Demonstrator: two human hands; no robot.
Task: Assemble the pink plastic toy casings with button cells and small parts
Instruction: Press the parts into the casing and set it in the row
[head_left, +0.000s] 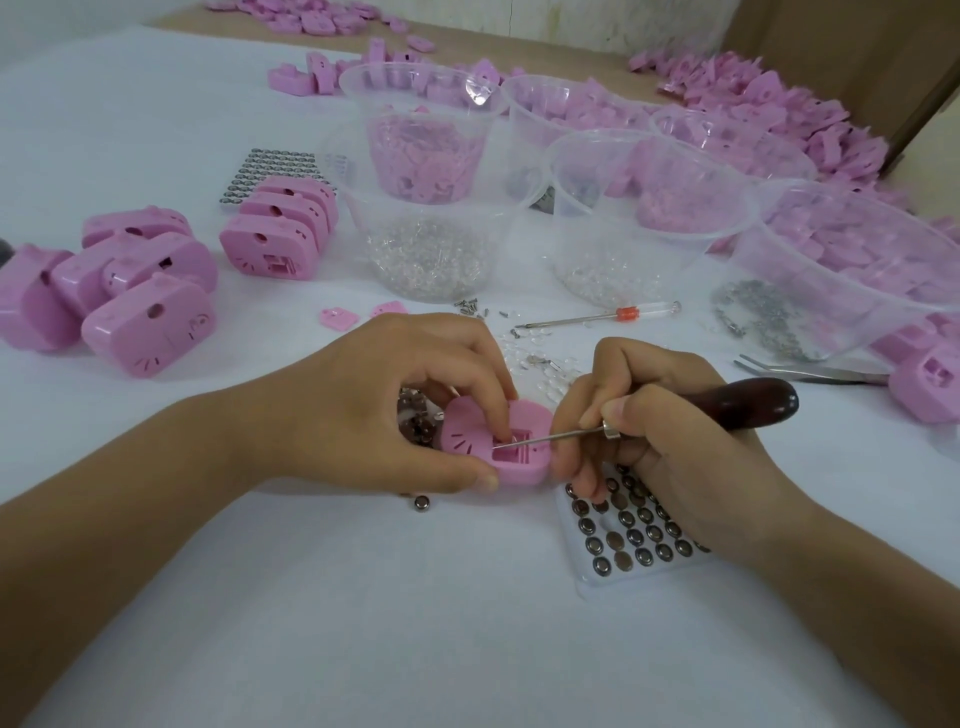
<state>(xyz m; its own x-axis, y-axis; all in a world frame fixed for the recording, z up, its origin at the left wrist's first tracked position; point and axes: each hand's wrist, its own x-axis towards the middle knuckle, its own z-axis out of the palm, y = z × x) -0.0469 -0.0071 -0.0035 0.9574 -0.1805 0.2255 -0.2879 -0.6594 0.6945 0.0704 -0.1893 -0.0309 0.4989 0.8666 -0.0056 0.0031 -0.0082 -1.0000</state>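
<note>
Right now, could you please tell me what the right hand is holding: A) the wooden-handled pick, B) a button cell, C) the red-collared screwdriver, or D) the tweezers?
A: the right hand grips the wooden-handled pick, its needle tip reaching into the pink casing held by the left hand.

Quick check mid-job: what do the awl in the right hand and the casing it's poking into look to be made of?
The awl: the handle looks like dark varnished wood, reddish-brown with a glossy highlight. Its thin shaft and collar are bright and reflective, probably steel. The casing: pink moulded plastic, smooth and semi-glossy, with crisp moulded slots and a square opening.
</note>
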